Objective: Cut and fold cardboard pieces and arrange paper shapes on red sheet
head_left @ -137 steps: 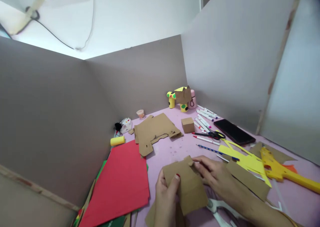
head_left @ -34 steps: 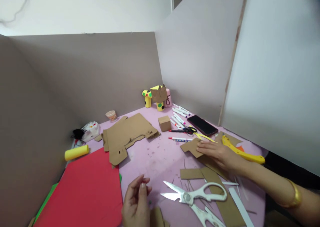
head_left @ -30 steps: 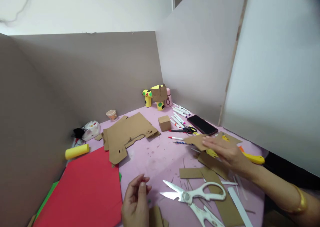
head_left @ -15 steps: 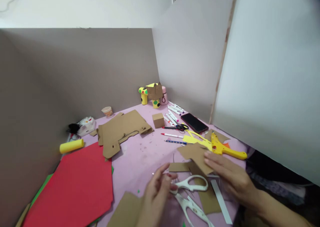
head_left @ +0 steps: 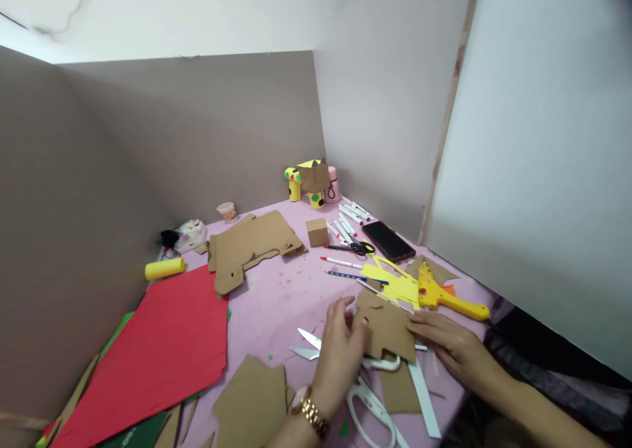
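Observation:
A small brown cardboard piece (head_left: 388, 323) with a notched lower edge lies between my two hands. My right hand (head_left: 457, 349) grips its right edge with fingers held together. My left hand (head_left: 340, 342) is at its left edge, thumb by the cardboard and fingers curved apart. White-handled scissors (head_left: 372, 405) lie with blades apart, passing beneath my left hand, one handle partly covered by the cardboard. Below are another cardboard strip (head_left: 401, 389) and a white strip (head_left: 424, 398). A larger cardboard piece (head_left: 249, 398) rests left of my wrist.
Red sheets (head_left: 162, 342) cover the left side. Torn cardboard (head_left: 257, 244), a cardboard cube (head_left: 316, 232), markers (head_left: 345, 224), black scissors (head_left: 363, 248) and a phone (head_left: 388, 240) lie farther back. A yellow glue gun (head_left: 451, 296) is near the right edge. Grey panels (head_left: 197, 132) enclose the table.
My left hand has moved right and up, from beside the scissors to the cardboard's left edge. The cardboard piece has turned and shifted over the scissors' handle. The view has swung slightly left.

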Available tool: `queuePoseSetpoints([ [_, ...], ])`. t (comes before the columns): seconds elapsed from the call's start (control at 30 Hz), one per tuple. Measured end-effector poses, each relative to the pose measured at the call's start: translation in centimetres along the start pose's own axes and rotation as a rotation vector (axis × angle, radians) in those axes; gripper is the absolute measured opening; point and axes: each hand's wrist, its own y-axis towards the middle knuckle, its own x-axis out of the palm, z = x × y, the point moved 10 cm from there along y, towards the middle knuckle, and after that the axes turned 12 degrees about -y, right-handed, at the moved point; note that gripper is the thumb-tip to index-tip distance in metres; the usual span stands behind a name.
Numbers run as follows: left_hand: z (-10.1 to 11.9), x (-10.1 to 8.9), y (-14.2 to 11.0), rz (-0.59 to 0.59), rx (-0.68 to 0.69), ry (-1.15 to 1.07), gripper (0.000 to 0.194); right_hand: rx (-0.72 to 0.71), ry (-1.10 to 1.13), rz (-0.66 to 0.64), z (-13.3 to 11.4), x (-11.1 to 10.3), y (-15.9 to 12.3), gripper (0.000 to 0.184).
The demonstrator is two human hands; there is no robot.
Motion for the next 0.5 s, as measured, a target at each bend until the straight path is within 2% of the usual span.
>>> queuePoseSetpoints([
  [0.07,0.6,0.8,-0.3,-0.051,0.089,0.215,0.044,0.005,-0.021,0.016,-0.1,-0.1,-0.2,0.032],
  [0.1,0.5,0.9,-0.4,-0.067,0.091,0.301,0.047,0.026,-0.043,0.041,0.3,-0.6,-0.3,0.031],
  [0.17,0.4,1.0,-0.5,-0.085,0.066,0.409,0.055,0.113,-0.119,0.099,1.9,-1.8,-0.3,0.032],
  [0.23,0.9,1.4,-0.6,-0.117,0.109,0.512,0.062,0.219,-0.228,0.108,4.2,-2.7,-0.4,0.038],
  [0.37,1.3,2.8,-1.2,-0.214,0.157,0.665,0.074,0.31,-0.345,-0.039,7.6,-1.9,-0.2,0.04],
  [0.5,1.0,2.7,-1.0,-0.197,0.114,0.662,0.076,0.293,-0.286,-0.027,8.0,-1.3,0.0,0.033],
])
